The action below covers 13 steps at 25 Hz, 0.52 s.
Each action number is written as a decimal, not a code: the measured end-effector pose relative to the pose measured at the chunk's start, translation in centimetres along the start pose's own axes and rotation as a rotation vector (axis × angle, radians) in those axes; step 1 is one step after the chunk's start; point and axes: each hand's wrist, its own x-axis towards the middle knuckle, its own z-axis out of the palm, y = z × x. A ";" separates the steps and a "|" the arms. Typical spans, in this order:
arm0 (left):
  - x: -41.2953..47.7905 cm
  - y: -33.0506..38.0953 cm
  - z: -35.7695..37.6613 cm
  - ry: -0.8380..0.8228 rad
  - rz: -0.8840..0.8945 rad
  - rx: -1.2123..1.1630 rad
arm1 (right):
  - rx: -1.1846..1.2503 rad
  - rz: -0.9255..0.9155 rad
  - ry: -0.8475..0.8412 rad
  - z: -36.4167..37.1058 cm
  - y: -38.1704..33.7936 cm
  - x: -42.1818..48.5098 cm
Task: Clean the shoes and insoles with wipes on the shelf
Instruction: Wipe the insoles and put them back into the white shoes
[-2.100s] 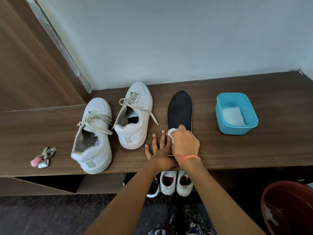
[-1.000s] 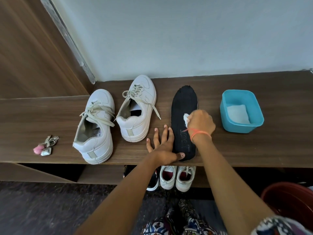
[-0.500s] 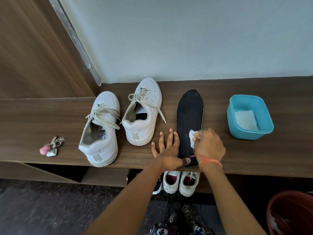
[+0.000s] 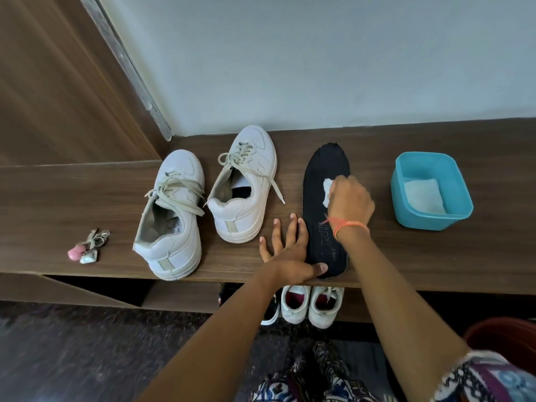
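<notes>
Your fingers [image 4: 293, 227] on the left hand [image 4: 285, 250] are spread flat on the dark brown wooden shelf [image 4: 87, 198], gripping nothing, with the thumb pressing down the near heel end of the flat black fabric insole [image 4: 319, 216]. That insole lies lengthwise, heel at the shelf's near edge, toe pointing far. Further along it, your right hand [image 4: 351, 204] is curled shut around a crumpled white wipe [image 4: 327, 192], pressed on the insole's middle.

The insole looks thin, light and floppy, so it will likely slide or buckle under rubbing; keep the heel pinned and stroke away from the thumb. The wipe is soft, probably damp.

Left of your hands sit two white lace-up sneakers [image 4: 174, 216], heels near; they look stiffer, best steadied by the heel collar. Right of the insole, well apart, is a turquoise plastic tub [image 4: 429, 219] holding folded white wipes [image 4: 423, 195].
</notes>
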 end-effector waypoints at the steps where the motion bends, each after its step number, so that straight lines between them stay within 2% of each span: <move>1: 0.0 -0.1 0.0 -0.001 -0.002 0.003 | -0.009 -0.009 -0.001 0.0 0.0 -1.4; 5: -0.1 0.1 0.0 0.001 -0.005 0.008 | -0.010 -0.029 -0.039 0.1 0.1 -4.0; 13: 0.1 -0.1 0.0 0.003 0.013 0.009 | 0.004 0.085 -0.004 0.3 -0.7 5.6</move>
